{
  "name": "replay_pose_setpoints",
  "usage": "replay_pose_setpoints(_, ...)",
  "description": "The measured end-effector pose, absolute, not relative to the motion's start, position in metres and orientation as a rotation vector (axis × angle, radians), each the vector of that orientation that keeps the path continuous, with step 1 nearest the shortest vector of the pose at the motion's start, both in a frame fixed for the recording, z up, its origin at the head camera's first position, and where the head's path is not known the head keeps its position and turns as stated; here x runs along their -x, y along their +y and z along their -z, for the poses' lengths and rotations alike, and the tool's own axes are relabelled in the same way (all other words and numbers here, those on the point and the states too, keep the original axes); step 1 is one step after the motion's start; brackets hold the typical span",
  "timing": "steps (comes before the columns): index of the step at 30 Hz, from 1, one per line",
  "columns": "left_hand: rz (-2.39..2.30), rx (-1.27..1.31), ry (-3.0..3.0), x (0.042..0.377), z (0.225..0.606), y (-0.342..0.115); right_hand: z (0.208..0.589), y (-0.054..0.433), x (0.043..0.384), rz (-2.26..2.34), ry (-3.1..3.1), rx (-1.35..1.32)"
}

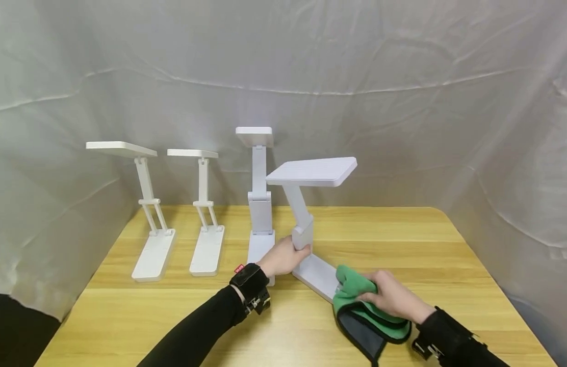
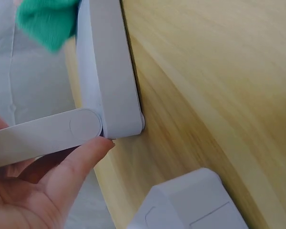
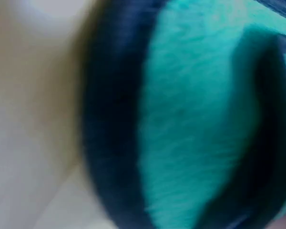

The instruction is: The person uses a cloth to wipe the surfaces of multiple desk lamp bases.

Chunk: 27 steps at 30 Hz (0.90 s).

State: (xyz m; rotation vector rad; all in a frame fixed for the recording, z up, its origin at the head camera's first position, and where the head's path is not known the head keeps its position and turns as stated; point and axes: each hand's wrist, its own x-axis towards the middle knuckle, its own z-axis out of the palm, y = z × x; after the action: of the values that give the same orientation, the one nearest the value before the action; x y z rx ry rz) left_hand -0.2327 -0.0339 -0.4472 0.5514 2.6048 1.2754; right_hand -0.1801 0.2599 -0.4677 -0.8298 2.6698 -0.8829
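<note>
A white folding desk lamp (image 1: pixel 313 173) stands right of the table's middle, its flat head raised on a jointed arm. My left hand (image 1: pixel 283 256) grips the lower arm just above the base; in the left wrist view, the thumb lies by the round hinge (image 2: pixel 86 125). My right hand (image 1: pixel 393 295) holds a bunched green cloth (image 1: pixel 350 285) with black edging and a grey side. The cloth overlaps the near end of the lamp's base (image 1: pixel 317 275). Green fabric (image 3: pixel 190 114) fills much of the right wrist view, blurred, and hides most of that hand.
Another white lamp (image 1: pixel 260 211) stands right behind my left hand, its base partly covered. Two more white lamps, one at far left (image 1: pixel 152 255) and one beside it (image 1: pixel 207 252), stand unfolded on the wooden table (image 1: pixel 141 326). Grey sheeting (image 1: pixel 403 122) hangs behind and at both sides.
</note>
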Motion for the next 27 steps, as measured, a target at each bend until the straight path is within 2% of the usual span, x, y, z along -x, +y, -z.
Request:
replay_pose_setpoints(8, -1.24, -0.59, 2.578, 0.236, 0.446, -0.038, 0.465, 0.253, 0.175, 0.669, 2.798, 0.948)
replay_pose_setpoints(15, -1.234, -0.582, 2.569, 0.238, 0.447, -0.036, 0.467, 0.251, 0.173, 0.545, 2.885, 0.936)
replay_pose_setpoints(21, -1.244, -0.586, 2.566, 0.237, 0.446, -0.036, 0.468, 0.239, 0.163, 0.606, 2.801, 0.947)
replay_pose_setpoints(27, -1.249, -0.582, 2.543, 0.238, 0.446, -0.037, 0.468, 0.247, 0.171, 0.652, 2.859, 0.961)
